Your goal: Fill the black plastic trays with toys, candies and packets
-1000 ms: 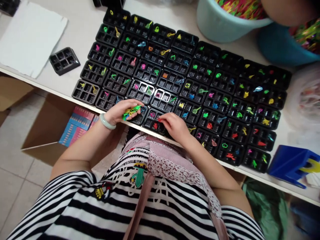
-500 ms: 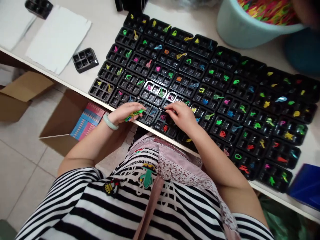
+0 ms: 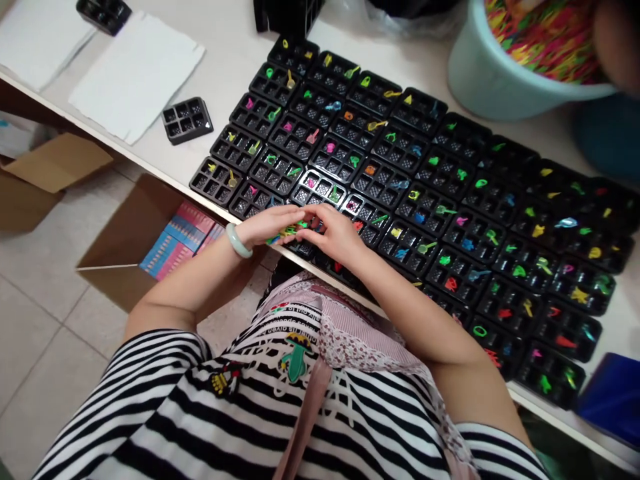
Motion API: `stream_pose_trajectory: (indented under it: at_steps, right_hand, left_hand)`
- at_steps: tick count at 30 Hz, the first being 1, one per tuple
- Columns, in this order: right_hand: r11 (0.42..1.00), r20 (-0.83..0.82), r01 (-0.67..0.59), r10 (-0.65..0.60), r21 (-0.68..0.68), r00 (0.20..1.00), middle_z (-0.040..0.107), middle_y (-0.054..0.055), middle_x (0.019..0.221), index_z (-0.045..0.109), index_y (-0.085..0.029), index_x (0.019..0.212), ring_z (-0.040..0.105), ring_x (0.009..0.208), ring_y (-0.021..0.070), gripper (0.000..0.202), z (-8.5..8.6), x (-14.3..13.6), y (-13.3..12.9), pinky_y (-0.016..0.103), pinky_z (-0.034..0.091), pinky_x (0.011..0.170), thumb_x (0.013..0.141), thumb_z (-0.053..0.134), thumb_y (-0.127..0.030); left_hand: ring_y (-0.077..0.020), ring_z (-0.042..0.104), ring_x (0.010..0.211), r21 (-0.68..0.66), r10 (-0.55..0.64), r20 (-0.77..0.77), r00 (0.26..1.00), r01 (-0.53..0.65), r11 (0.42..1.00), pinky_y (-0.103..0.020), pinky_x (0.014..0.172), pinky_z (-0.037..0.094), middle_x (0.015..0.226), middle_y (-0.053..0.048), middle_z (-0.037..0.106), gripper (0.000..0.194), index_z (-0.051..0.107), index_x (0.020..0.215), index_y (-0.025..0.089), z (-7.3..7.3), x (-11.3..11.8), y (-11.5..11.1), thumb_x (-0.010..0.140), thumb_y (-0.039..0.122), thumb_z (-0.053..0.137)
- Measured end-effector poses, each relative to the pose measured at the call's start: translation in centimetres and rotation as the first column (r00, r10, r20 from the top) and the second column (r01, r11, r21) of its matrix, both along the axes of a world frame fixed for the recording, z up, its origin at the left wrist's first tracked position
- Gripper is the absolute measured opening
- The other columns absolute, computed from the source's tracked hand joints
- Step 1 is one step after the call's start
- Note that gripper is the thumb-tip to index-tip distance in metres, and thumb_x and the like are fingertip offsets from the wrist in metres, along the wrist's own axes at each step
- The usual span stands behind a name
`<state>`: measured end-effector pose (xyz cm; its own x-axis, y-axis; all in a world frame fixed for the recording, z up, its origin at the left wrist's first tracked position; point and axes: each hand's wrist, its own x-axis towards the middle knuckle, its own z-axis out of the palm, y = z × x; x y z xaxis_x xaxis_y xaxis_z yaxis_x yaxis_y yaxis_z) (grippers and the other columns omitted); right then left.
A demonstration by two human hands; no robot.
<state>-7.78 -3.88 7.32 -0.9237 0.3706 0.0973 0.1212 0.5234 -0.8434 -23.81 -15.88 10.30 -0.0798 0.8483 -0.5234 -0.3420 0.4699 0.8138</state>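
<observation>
My left hand [image 3: 273,225], with a pale bangle at the wrist, is closed around a bunch of small colourful plastic pieces [image 3: 286,235], mostly green and yellow. My right hand [image 3: 334,233] meets it from the right, thumb and fingers apart around the end of the bunch. Whether its fingertips touch a piece I cannot make out. Both hands hover over the front row of black compartment trays [image 3: 217,181], hiding a few of them. Small figures and tiny spoon-like shapes in green, yellow, pink, red and blue lie in some compartments, usually one per compartment.
A pale blue bucket [image 3: 463,73] full of similar pieces stands at the back right, with part of another person's hand [image 3: 530,5] at it. A loose tray [image 3: 187,121] and white sheets [image 3: 137,77] lie left. Below the table edge is an open cardboard box [image 3: 113,257].
My right hand has moved left from above a front tray to the bunch in my left hand. The whole view has shifted slightly.
</observation>
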Motion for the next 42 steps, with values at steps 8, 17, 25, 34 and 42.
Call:
stream_pose_trajectory:
  at_steps: [8,17,25,34,42]
  right_hand:
    - [0.989,-0.004,0.144,-0.144,-0.045,0.990,0.073,0.005,0.098,0.072,-0.023,0.110,0.065,0.083,0.0194,0.020,-3.0,-1.8,3.5,0.036,0.056,0.080,0.094,0.066,-0.035]
    - [0.953,-0.046,-0.080,0.097,0.294,0.994,0.072,0.010,0.120,0.073,-0.026,0.115,0.063,0.114,0.0301,0.021,-0.5,-4.1,2.6,0.050,0.050,0.103,0.096,0.067,-0.032]
    - [0.882,-0.061,-0.213,0.262,0.420,0.963,0.071,0.012,0.121,0.073,-0.025,0.115,0.062,0.113,0.0289,0.021,0.9,-7.1,-0.9,0.048,0.052,0.096,0.102,0.056,-0.024]
    - [0.942,-0.092,0.040,-0.074,-0.332,0.993,0.073,0.003,0.101,0.069,-0.024,0.106,0.067,0.083,0.0183,0.020,-2.2,-10.1,3.4,0.039,0.058,0.082,0.092,0.067,-0.038]
    - [0.997,-0.041,-0.073,0.074,0.016,0.996,0.075,0.006,0.109,0.072,-0.023,0.094,0.067,0.088,0.0204,0.010,-3.4,-12.4,3.6,0.040,0.054,0.090,0.086,0.070,-0.017]
  left_hand:
    - [-0.0078,0.050,0.039,-0.012,0.115,0.079,0.990,-0.115,0.993,-0.017,0.033,0.030,0.067,-0.007,0.070,0.025,0.066,0.092,0.010,-0.5,-0.9,1.6,0.098,0.034,0.067]
    - [-0.0103,0.056,0.043,-0.114,0.420,0.298,0.857,-0.404,0.907,-0.017,0.035,0.033,0.064,-0.005,0.066,0.039,0.066,0.096,0.009,-0.9,-2.7,1.1,0.107,0.042,0.049]
    - [-0.0096,0.058,0.047,-0.158,0.634,0.421,0.648,-0.636,0.755,-0.019,0.047,0.045,0.059,-0.002,0.061,0.051,0.066,0.085,0.010,-0.5,-2.7,2.2,0.112,0.037,0.032]
    - [-0.0066,0.061,0.053,-0.041,0.624,0.319,0.713,-0.648,0.761,-0.014,0.043,0.041,0.073,0.000,0.067,0.006,0.061,0.090,0.013,-0.4,-4.3,0.9,0.094,0.012,0.065]
    - [-0.0038,0.048,0.041,0.090,0.495,-0.064,0.867,-0.489,0.868,-0.013,0.034,0.021,0.069,0.001,0.067,0.032,0.051,0.084,0.017,-1.0,-7.4,-3.3,0.088,0.033,0.078]
